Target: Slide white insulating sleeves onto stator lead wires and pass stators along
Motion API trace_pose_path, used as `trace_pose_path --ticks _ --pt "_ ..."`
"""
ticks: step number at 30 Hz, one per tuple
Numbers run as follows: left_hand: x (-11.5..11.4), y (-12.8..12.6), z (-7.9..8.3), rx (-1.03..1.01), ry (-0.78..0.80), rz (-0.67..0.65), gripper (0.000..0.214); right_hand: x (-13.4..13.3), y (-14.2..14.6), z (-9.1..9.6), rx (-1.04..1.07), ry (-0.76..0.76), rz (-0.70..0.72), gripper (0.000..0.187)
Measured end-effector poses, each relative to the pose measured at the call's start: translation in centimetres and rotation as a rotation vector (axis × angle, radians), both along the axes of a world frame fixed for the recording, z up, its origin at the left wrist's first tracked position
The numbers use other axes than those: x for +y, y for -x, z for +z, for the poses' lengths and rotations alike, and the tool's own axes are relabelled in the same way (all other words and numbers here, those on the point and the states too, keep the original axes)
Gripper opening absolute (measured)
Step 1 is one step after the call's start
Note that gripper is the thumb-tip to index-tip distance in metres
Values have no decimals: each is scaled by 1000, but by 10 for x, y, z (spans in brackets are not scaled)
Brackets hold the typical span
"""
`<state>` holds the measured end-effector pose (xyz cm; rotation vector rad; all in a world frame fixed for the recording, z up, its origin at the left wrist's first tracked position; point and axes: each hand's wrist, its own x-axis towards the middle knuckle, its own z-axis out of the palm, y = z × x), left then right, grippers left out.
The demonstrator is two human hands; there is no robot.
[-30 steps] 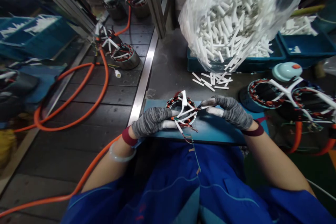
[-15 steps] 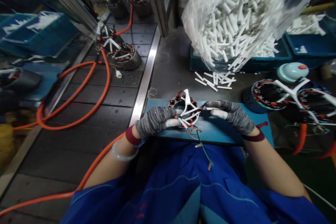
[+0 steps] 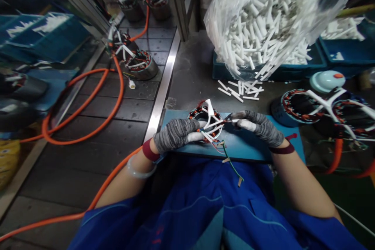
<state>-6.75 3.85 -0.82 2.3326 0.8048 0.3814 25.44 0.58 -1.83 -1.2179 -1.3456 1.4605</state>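
Note:
A motor stator (image 3: 193,114) with copper windings sits on a blue board (image 3: 234,146) in front of me. White insulating sleeves (image 3: 210,109) cover its lead wires, crossing over the ring. My left hand (image 3: 177,134), in a grey knit glove with pale fingertips, is closed on sleeved wires at the stator's left side. At the right, my gloved right hand (image 3: 258,127) pinches the end of a lead wire (image 3: 227,119) between thumb and fingers; a short white piece shows at the fingertips. A green wire (image 3: 231,171) with small tan tabs hangs over the board's near edge.
A clear plastic bag (image 3: 216,19) of white sleeves rests on a blue bin (image 3: 318,56), with several loose sleeves (image 3: 234,93) before it. More stators (image 3: 283,111) stand at right beside a pale blue lidded object (image 3: 326,81). Left are a metal rail (image 3: 164,86), stators (image 3: 146,68) and an orange hose (image 3: 117,103).
The hanging green wire has swung right and slightly up. Both hands keep nearly the same places and grips; the whole view has shifted slightly.

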Motion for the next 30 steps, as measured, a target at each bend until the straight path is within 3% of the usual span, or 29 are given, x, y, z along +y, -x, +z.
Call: trace_pose_path --ticks 6,18,25,30 --pt "-2 1 1 41 49 20 48 -5 -4 -6 -50 3 -128 43" --pt "-2 0 1 7 63 22 44 -6 9 -8 70 39 -168 38" --pt "-3 -1 3 -13 59 28 44 -4 13 5 -6 26 -66 31" --pt "-1 4 -2 -104 55 -41 41 3 20 15 -103 -12 53 36"
